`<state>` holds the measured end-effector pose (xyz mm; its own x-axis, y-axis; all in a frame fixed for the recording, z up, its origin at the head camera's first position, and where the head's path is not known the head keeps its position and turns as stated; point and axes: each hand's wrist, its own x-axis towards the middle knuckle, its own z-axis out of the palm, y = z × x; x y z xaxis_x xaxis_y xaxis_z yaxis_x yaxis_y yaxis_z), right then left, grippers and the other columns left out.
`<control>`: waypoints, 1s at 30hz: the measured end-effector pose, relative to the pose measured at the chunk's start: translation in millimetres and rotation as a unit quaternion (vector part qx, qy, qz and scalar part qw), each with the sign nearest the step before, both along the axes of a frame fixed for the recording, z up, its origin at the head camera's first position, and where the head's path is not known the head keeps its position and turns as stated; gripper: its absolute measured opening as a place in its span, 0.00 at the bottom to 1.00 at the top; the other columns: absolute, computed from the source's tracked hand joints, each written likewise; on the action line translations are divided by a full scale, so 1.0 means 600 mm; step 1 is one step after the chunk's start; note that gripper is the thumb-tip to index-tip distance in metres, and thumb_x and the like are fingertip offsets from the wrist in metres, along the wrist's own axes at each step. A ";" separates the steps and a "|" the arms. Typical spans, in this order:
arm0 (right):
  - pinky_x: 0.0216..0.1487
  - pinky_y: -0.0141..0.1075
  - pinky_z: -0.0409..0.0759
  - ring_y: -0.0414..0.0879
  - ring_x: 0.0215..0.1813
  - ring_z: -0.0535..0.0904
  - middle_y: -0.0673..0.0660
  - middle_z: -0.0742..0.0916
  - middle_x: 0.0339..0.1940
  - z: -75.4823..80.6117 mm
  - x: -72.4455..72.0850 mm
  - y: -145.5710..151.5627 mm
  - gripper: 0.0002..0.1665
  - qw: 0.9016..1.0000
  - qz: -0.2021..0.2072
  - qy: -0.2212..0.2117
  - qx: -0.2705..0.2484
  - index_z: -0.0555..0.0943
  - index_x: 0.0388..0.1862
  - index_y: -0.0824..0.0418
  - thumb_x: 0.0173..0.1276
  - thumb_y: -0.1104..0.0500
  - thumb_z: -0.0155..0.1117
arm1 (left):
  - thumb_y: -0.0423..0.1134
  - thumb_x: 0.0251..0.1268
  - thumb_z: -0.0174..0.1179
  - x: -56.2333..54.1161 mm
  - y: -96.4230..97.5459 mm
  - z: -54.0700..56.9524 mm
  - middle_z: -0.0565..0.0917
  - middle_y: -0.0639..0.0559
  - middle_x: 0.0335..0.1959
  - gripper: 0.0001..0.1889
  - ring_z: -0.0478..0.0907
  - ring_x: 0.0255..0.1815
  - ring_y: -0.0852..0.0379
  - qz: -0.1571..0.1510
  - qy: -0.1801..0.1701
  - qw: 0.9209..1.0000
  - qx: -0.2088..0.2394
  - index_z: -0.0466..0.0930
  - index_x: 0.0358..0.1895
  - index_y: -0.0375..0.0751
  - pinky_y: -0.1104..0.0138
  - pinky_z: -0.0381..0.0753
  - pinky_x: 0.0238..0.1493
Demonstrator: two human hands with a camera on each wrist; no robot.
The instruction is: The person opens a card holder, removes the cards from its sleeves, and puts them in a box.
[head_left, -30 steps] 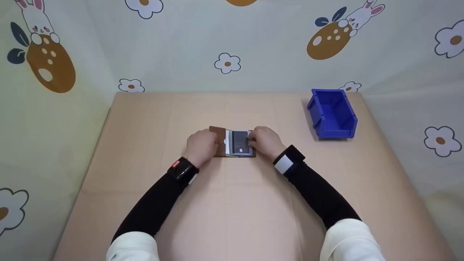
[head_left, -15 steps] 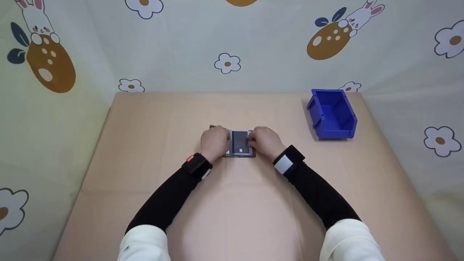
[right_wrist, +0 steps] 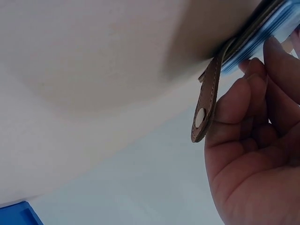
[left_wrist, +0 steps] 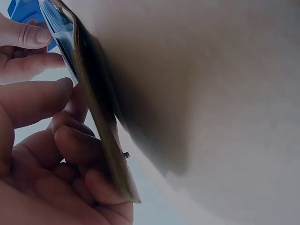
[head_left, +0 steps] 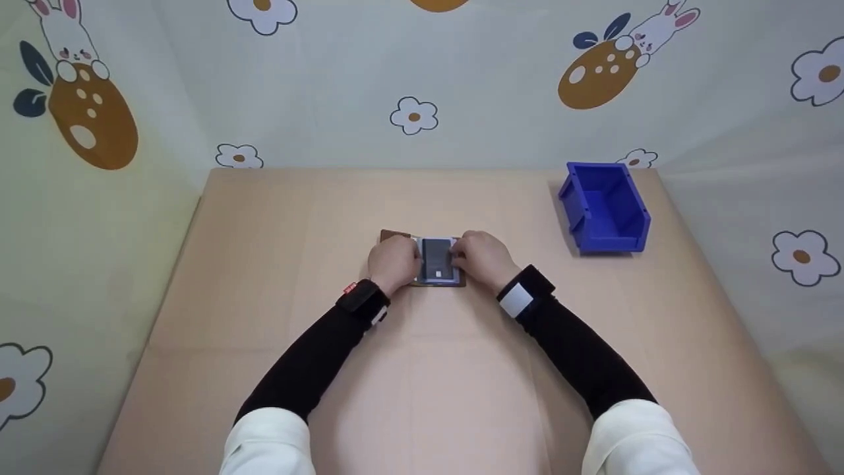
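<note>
A brown leather card holder (head_left: 395,234) lies open near the middle of the table, with a dark card (head_left: 436,258) showing in its stack of clear sleeves. My left hand (head_left: 394,260) covers most of the left flap. In the left wrist view its curled fingers (left_wrist: 77,145) lie against the cover, and the thumb is at the inner side by the sleeves. My right hand (head_left: 484,257) pinches the right edge of the sleeves. The right wrist view shows a strap with a snap button (right_wrist: 206,105) hanging beside its fingers, and the stacked sleeves (right_wrist: 260,40) at the fingertips.
A blue plastic bin (head_left: 606,211) stands at the back right of the table (head_left: 297,211). Behind and along both sides hangs a pale cloth (head_left: 330,86) printed with flowers and rabbits.
My left hand has moved right from the card holder's left flap to the edge of the sleeves, mostly in the first half second. The right hand has stayed at the right edge.
</note>
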<state>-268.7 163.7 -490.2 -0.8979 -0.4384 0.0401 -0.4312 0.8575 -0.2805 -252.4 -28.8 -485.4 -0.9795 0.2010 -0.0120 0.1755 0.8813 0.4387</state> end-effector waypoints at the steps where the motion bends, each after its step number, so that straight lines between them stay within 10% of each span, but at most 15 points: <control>1: 0.45 0.44 0.78 0.52 0.40 0.82 0.58 0.86 0.36 0.000 0.000 0.000 0.11 1.000 0.001 0.002 0.000 0.89 0.43 0.62 0.61 0.62 0.72 | 0.34 0.59 0.61 0.000 0.000 0.000 0.73 0.56 0.18 0.14 0.69 0.22 0.55 0.001 -0.003 1.000 0.002 0.73 0.15 0.45 0.57 0.75 0.28; 20: 0.43 0.43 0.79 0.51 0.38 0.82 0.58 0.86 0.34 -0.002 0.007 -0.001 0.10 1.000 -0.003 0.020 -0.006 0.89 0.42 0.62 0.61 0.62 0.73 | 0.41 0.63 0.62 -0.007 0.001 -0.010 0.73 0.56 0.18 0.21 0.69 0.20 0.56 -0.005 -0.062 0.998 0.026 0.65 0.13 0.48 0.64 0.65 0.23; 30: 0.45 0.43 0.78 0.51 0.41 0.81 0.56 0.86 0.34 -0.006 0.009 0.000 0.10 1.000 -0.023 0.016 -0.008 0.89 0.41 0.61 0.61 0.61 0.73 | 0.45 0.66 0.60 -0.006 0.009 -0.010 0.83 0.47 0.33 0.13 0.76 0.29 0.51 0.002 -0.082 0.996 -0.023 0.82 0.30 0.38 0.55 0.79 0.35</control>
<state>-263.4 163.6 -494.0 -0.9154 -0.3954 0.0749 -0.3999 0.8726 -0.2804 -256.1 -23.1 -491.4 -0.9645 0.1932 -0.1803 0.1021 0.9017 0.4202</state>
